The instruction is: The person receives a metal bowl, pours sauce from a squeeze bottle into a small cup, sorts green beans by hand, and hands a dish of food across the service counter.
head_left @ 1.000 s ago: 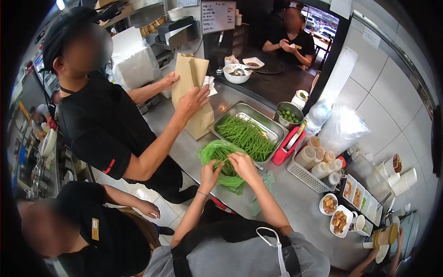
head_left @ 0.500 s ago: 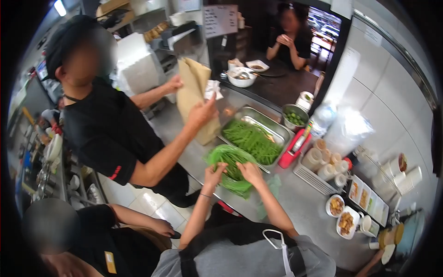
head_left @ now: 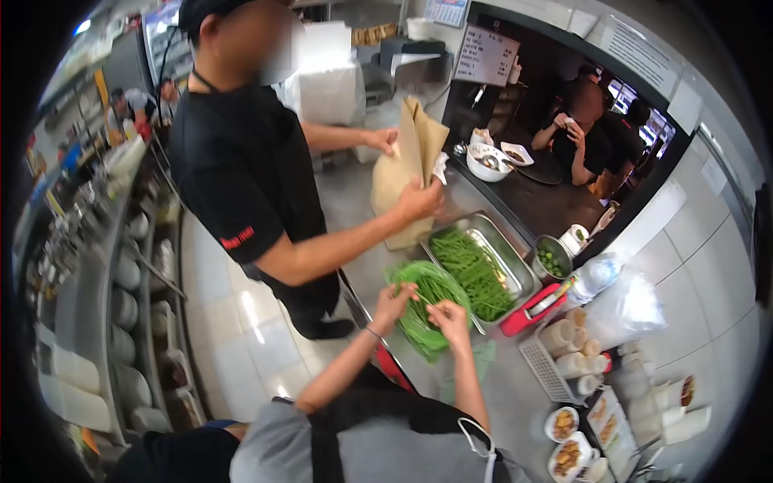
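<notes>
A green plastic bag [head_left: 421, 341] lies open on the steel counter with long green beans [head_left: 439, 283] inside it. Over the bag, my left hand [head_left: 394, 304] is closed in a pinch, apparently on one end of a thin green bean. My right hand [head_left: 449, 318], also pinched, is just to the right at what looks like the bean's other end; the fingertips partly hide it. Beyond the bag, a rectangular steel tray [head_left: 523, 276] holds a heap of green beans [head_left: 473, 270].
A co-worker [head_left: 241, 153] at my left holds a brown paper bag [head_left: 411, 173]. Right of the tray are a steel pot [head_left: 554, 256] of small green pieces, a red-and-white device [head_left: 535, 310] and a basket [head_left: 547, 370] of bottles. Another person [head_left: 576, 129] is behind the serving window.
My view has turned left, so the counter sits lower and further right. My hands stay over the green bag, a little further apart in height. The co-worker still holds the paper bag.
</notes>
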### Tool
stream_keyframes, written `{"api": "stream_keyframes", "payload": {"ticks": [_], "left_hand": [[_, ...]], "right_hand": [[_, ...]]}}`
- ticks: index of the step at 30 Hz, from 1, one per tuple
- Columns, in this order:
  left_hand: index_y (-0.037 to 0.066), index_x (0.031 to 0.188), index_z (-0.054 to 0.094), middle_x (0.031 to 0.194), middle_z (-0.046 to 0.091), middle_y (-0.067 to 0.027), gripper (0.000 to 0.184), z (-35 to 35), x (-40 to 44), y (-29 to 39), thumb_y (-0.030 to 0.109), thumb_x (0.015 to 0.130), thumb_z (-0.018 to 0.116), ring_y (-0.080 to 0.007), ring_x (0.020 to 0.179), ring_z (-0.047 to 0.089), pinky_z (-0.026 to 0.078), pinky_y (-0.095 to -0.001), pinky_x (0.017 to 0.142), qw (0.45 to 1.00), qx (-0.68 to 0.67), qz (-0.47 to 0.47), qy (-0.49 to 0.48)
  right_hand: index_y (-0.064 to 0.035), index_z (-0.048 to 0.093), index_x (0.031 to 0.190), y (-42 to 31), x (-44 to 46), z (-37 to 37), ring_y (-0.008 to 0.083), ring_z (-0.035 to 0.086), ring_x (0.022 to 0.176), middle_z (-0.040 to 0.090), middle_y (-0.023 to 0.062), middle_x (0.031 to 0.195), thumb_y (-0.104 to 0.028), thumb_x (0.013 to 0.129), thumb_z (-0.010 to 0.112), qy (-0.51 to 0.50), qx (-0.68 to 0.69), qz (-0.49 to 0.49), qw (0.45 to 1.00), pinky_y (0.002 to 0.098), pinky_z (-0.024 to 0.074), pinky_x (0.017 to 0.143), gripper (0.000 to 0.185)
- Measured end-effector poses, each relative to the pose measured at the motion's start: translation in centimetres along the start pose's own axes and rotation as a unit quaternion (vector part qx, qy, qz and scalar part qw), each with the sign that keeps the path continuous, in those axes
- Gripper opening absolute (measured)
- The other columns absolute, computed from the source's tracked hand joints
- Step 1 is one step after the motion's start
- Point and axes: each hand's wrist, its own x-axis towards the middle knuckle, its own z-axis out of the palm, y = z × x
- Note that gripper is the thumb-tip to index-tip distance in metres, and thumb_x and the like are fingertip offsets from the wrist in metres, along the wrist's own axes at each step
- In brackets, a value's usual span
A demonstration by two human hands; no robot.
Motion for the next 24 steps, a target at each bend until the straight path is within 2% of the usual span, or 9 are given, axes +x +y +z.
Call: {"api": "stream_keyframes", "payload": {"ticks": [7,9,13,14,16,19,21,23,24], "left_hand": [[0.008,0.093,0.058,0.067,0.053,0.0031,0.021,0.1,0.0,0.1,0.029,0.092,0.054,-0.0024,0.044,0.03,0.023,-0.0195,0.04,0.998,-0.062,-0.013,-0.001],[0.008,0.092,0.058,0.067,0.053,0.0028,0.022,-0.4,0.3,-0.8,0.03,0.092,0.054,-0.0026,0.043,0.03,0.022,-0.0198,0.039,0.996,-0.086,-0.02,-0.011],[0.007,0.09,0.056,0.066,0.052,0.002,0.024,0.8,0.1,0.0,0.031,0.093,0.052,-0.003,0.041,0.03,0.021,-0.0204,0.039,0.993,-0.118,-0.008,-0.001],[0.007,0.091,0.056,0.065,0.051,0.0023,0.024,0.9,0.1,0.2,0.031,0.094,0.05,-0.003,0.041,0.03,0.022,-0.0202,0.038,0.995,-0.102,-0.011,-0.009],[0.007,0.091,0.055,0.064,0.051,0.0027,0.024,1.3,-0.3,1.0,0.031,0.094,0.05,-0.003,0.041,0.03,0.022,-0.0203,0.038,0.996,-0.086,-0.005,-0.022],[0.008,0.091,0.055,0.061,0.048,0.0036,0.025,1.5,-0.7,2.0,0.032,0.094,0.05,-0.003,0.042,0.031,0.023,-0.0198,0.039,0.997,-0.069,-0.001,-0.029],[0.008,0.09,0.055,0.056,0.043,0.0053,0.024,1.4,-0.5,2.7,0.031,0.094,0.049,-0.0035,0.041,0.029,0.022,-0.0199,0.038,0.991,-0.121,-0.021,-0.044],[0.009,0.091,0.052,0.053,0.036,0.0059,0.023,0.5,0.0,3.0,0.031,0.095,0.048,-0.0047,0.042,0.027,0.021,-0.02,0.039,0.983,-0.164,-0.049,-0.065],[0.009,0.091,0.051,0.053,0.034,0.0059,0.022,-0.1,0.1,2.9,0.031,0.095,0.048,-0.0054,0.043,0.026,0.021,-0.0199,0.039,0.95,-0.269,-0.113,-0.116]], "right_hand": [[-0.0011,0.062,0.082,-2.3,-0.8,0.7,0.0044,0.049,0.056,0.059,-0.0002,0.066,-0.012,0.087,0.061,-0.027,-0.003,0.005,1.0,0.019,0.0386,0.052,0.012],[-0.001,0.061,0.078,-2.9,-1.3,0.7,0.0066,0.051,0.056,0.06,0.0024,0.067,-0.012,0.084,0.063,-0.016,-0.1,-0.045,0.994,0.0227,0.0409,0.053,0.013],[-0.0012,0.056,0.076,-5.9,-2.5,1.7,0.0245,0.056,0.066,0.055,0.0091,0.072,-0.009,0.079,0.062,-0.043,-0.298,-0.25,0.92,0.0331,0.0427,0.058,0.011],[-0.0012,0.056,0.076,-6.3,-2.7,1.8,0.0245,0.056,0.066,0.055,0.0091,0.072,-0.009,0.079,0.062,-0.04,-0.296,-0.25,0.921,0.0331,0.0427,0.058,0.011],[-0.0041,0.056,0.078,-6.6,-2.9,2.3,0.0264,0.056,0.075,0.056,0.0083,0.076,-0.011,0.08,0.061,-0.091,-0.396,-0.27,0.873,0.0363,0.043,0.062,0.009],[-0.0032,0.056,0.08,-5.9,-3.3,2.8,0.0282,0.054,0.075,0.054,0.01,0.075,-0.011,0.079,0.061,-0.159,-0.386,-0.29,0.861,0.0369,0.0428,0.066,0.009],[-0.0018,0.057,0.078,-5.8,-3.3,2.8,0.0289,0.056,0.073,0.056,0.0102,0.075,-0.013,0.08,0.06,-0.147,-0.351,-0.3,0.875,0.0382,0.0438,0.064,0.011],[0.0001,0.059,0.077,-6.3,-2.9,2.3,0.0309,0.058,0.071,0.058,0.0123,0.076,-0.014,0.083,0.058,-0.051,-0.297,-0.218,0.928,0.0406,0.0442,0.062,0.015],[0.0006,0.06,0.077,-6.0,-2.1,1.6,0.0318,0.058,0.07,0.059,0.0138,0.076,-0.014,0.085,0.057,-0.036,-0.305,-0.198,0.931,0.0411,0.0446,0.061,0.017]]}}
